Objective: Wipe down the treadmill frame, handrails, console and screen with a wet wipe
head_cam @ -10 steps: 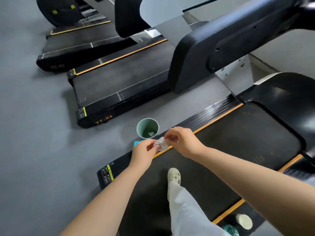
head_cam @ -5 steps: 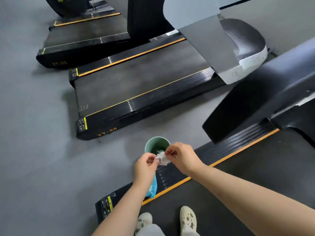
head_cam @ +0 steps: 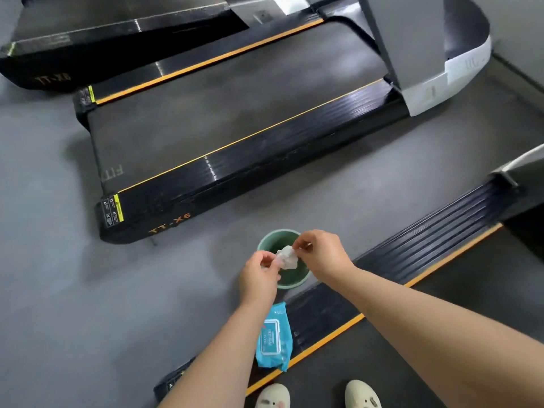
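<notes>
Together, left hand (head_cam: 256, 276) and right hand (head_cam: 322, 252) fingers pinch the crumpled wet wipe (head_cam: 287, 257) above the green bin (head_cam: 266, 240).

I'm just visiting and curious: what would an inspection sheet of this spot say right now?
Surface: grey floor; treadmill underfoot.
Job's things: crumpled wet wipe held over a green bin; blue wipe pack on the treadmill's side rail.
Clutter: nothing seen.
Hands: left hand and right hand both pinch the wipe.
Cables: nothing seen.
Surroundings: two more treadmills; pale shoes.
</notes>
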A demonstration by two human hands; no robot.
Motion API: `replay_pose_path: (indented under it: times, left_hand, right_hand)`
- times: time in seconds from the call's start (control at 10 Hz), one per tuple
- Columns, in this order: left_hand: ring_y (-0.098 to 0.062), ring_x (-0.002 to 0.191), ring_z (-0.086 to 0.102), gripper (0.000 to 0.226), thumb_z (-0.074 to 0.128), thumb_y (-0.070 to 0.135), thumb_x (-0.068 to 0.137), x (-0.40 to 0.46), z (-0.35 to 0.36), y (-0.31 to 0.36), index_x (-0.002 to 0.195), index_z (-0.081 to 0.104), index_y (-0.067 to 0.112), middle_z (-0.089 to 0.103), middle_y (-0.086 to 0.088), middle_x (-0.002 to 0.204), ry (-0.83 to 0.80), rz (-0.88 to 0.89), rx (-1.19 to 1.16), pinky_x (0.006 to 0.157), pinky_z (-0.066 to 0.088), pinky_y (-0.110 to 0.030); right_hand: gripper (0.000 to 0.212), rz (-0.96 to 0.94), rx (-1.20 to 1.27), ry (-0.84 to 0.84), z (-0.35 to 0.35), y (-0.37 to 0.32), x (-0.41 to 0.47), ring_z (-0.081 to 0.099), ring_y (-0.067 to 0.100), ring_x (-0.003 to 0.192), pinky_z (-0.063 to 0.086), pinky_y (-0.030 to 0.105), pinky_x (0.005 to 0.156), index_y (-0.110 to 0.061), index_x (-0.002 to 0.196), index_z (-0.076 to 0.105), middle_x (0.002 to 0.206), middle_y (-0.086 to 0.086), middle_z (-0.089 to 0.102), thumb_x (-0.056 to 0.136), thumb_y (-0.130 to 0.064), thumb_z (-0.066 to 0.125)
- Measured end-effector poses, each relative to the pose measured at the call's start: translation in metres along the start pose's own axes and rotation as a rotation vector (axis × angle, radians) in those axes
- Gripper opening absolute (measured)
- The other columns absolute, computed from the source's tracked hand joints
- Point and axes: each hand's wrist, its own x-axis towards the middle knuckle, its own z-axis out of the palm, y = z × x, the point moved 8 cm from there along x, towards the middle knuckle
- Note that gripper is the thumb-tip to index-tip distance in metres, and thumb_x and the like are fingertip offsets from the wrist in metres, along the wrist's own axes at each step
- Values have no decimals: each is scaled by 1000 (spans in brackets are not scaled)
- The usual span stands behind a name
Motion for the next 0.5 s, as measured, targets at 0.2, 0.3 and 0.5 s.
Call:
replay_pose_path:
  times: [0.2, 0.3, 0.5]
  left_hand:
    - [-19, 138, 33, 59, 53, 8, 95, 33, 28, -26, 146, 26, 16, 32, -8, 151, -276, -95, -88, 106, 29, -28]
    - [-18, 139, 31, 59, 54, 12, 95, 42, 34, -35, 147, 26, 17, 29, -7, 153, -303, -91, -57, 108, 29, -32]
    - [-12, 106, 51, 34, 54, 9, 94, 36, 26, -31, 128, 52, 8, 55, -8, 129, -236, -68, -24, 98, 41, -32]
  right_hand:
    - [29, 52, 4, 10, 13, 32, 28, 63, 23, 101, 46, 24, 88, -10, 111, 68, 111, 8, 68, 88, -2, 52]
    - [30, 66, -31, -6, 14, 45, 32, 62, 19, 102, 40, 15, 81, -12, 113, 67, 113, 5, 67, 88, -3, 52]
    - [29, 65, -75, -27, 9, 48, 21, 61, 20, 102, 38, 16, 81, -14, 111, 68, 113, 6, 66, 89, -5, 52]
